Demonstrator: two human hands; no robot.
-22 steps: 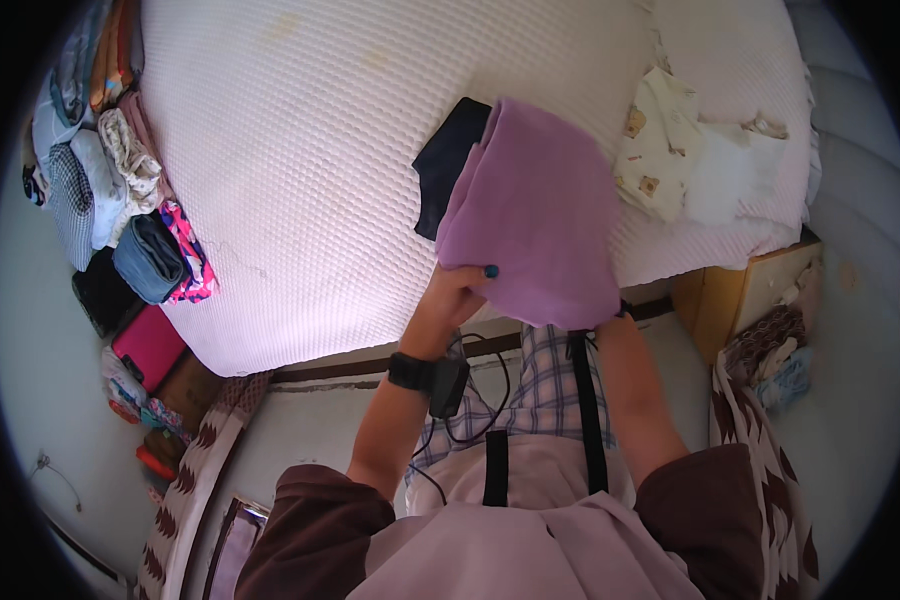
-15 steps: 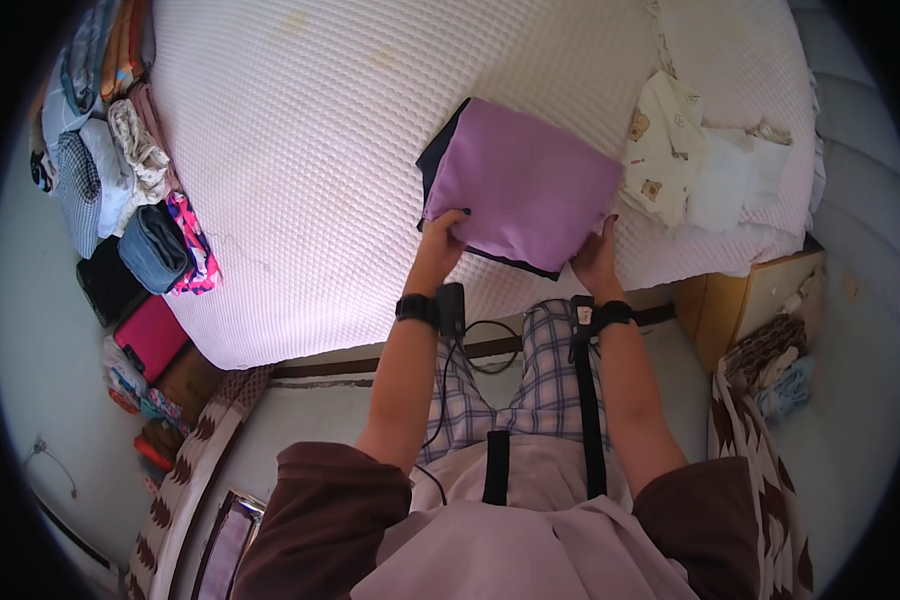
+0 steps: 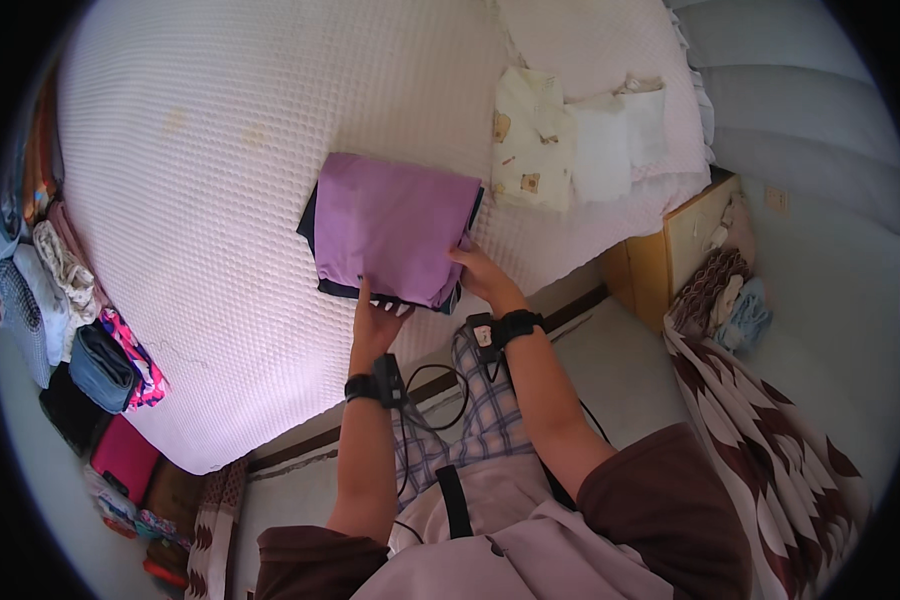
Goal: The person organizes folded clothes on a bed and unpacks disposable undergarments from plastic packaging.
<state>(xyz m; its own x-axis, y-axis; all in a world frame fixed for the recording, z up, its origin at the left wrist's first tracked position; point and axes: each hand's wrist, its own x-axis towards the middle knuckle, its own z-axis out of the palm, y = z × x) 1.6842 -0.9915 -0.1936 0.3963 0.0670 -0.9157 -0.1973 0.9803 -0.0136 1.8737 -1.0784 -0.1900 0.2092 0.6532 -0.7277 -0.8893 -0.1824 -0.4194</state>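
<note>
A folded purple garment [image 3: 395, 225] lies on top of a folded dark garment [image 3: 307, 222], whose edges show on the left and along the near side. My left hand [image 3: 375, 315] grips the near edge of the stack, thumb on the purple cloth and fingers underneath. At the near right corner, my right hand [image 3: 480, 272] holds the stack with its thumb over the purple cloth; its other fingers are partly hidden. The stack is at the bed's near side, over the white quilted cover [image 3: 220, 300]. Each wrist wears a black strap with a small device.
Cream printed clothing [image 3: 530, 145] and a white cloth [image 3: 600, 145] lie at the bed's far right. Folded clothes, including jeans [image 3: 102, 365], are piled along its left edge. A pink case [image 3: 125, 455] stands below them. A wooden cabinet [image 3: 655, 265] adjoins the bed's right corner.
My view has turned, so the bed and clothes appear shifted left. The right hand now grips nearer the stack's near corner, and the stack sits straighter before me.
</note>
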